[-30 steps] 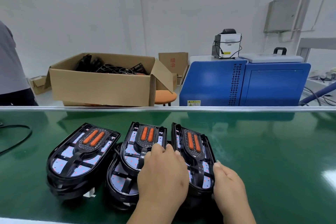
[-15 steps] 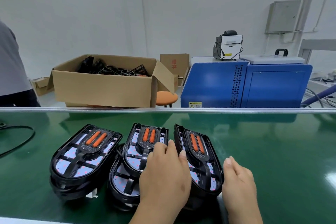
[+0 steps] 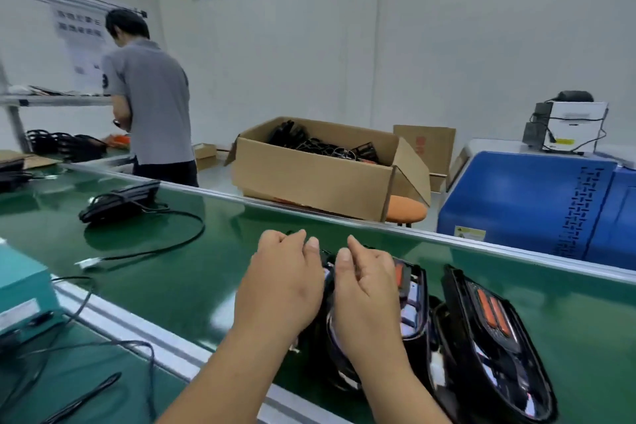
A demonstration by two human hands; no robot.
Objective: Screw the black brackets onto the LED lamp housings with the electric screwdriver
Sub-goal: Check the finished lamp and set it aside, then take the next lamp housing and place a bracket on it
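**Free one housing and set it flat before any screwing**

Look to the near edge of the green desk [image 3: 206, 286], at the LED lamp housings [image 3: 509, 365] crowded together, overlapping and tilted, with orange strips [image 3: 493, 317] facing up on the rightmost. Note the left grip [image 3: 282, 282] arched over a housing almost wholly hidden beneath it, fingers bent downward at its far end. Note the right grip [image 3: 364, 289] just beside it, over the middle housing [image 3: 413, 299], thumb forward and fingers loosely curled. Impossible to tell, for either grip, whether pinching the plastic or merely hovering above it.

Judged as the step in hand: picking one housing out of the cluster and readying it for the driver. Better done by lifting clear rather than dragging, given overlapped shells likely to snag and tip their neighbours. Lay it flat, well apart from the rest, and press down with one grip against twisting under torque. Seat the black bracket over its holes first, then drive each screw straight down.

No electric screwdriver to be made out here, and too much blur to judge any bracket as seated or not. Mind the black cable [image 3: 148, 253] trailing across the desk to the left. Ignore the open cardboard box [image 3: 316, 179] of black parts beyond the far rail.
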